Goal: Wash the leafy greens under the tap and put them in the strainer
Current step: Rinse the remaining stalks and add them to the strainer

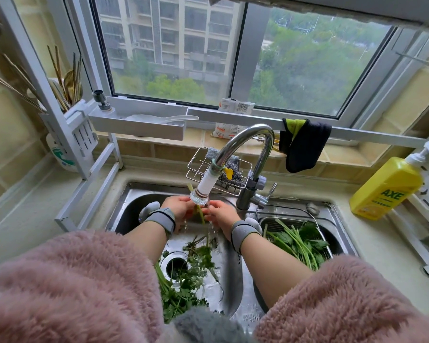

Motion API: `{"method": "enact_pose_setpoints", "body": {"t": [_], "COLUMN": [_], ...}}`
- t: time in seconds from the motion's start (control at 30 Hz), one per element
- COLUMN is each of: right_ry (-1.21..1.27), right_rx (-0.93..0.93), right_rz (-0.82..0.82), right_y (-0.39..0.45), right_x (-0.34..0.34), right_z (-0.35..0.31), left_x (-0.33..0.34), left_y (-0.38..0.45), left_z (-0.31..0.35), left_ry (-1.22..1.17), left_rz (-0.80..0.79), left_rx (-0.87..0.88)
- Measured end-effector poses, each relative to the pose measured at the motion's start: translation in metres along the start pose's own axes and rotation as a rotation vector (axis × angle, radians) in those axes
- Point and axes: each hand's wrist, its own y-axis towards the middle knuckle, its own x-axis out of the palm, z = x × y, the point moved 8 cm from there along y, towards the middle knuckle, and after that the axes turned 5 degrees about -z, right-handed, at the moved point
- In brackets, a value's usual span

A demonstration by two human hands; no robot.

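Both hands, left hand [177, 206] and right hand [221, 214], grip one green stalk [200, 214] under the tap nozzle [200, 194]. Washed greens [300, 241] lie in the strainer [270, 220]; an unwashed pile [186, 276] waits in the left sink basin [134, 206]. Roughly half done, I judge.

Both hands, left hand [177, 206] and right hand [221, 214], grip a green stalk [199, 211] under the tap [201, 191]. Below them loose greens [188, 273] lie in the sink [131, 196]; right of the right hand, the strainer [270, 220] holds more greens [300, 241].
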Motion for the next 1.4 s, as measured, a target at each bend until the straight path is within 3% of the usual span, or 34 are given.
{"method": "enact_pose_setpoints", "body": {"t": [0.13, 0.3, 0.47, 0.9, 1.2, 1.4], "right_ry": [0.082, -0.159, -0.249, -0.321, -0.393, -0.306], "right_rx": [-0.002, -0.129, -0.195, -0.129, -0.136, -0.112], "right_rz": [-0.103, -0.048, -0.098, -0.015, -0.008, -0.065], "right_y": [-0.004, -0.004, 0.000, -0.001, 0.002, 0.004], "right_x": [0.015, 0.009, 0.017, -0.006, 0.000, 0.007], "right_z": [0.001, -0.011, -0.010, 0.002, -0.002, 0.003], "left_x": [0.005, -0.007, -0.007, -0.041, -0.059, -0.063], "left_y": [-0.005, -0.003, -0.005, -0.011, -0.018, -0.020], "left_z": [0.012, 0.018, 0.032, 0.055, 0.060, 0.063], "left_ry": [-0.238, -0.245, -0.375, -0.530, -0.572, -0.593], "left_rz": [0.022, 0.100, 0.110, 0.262, 0.329, 0.343], "left_rx": [0.058, 0.069, 0.140, 0.276, 0.319, 0.330]}}
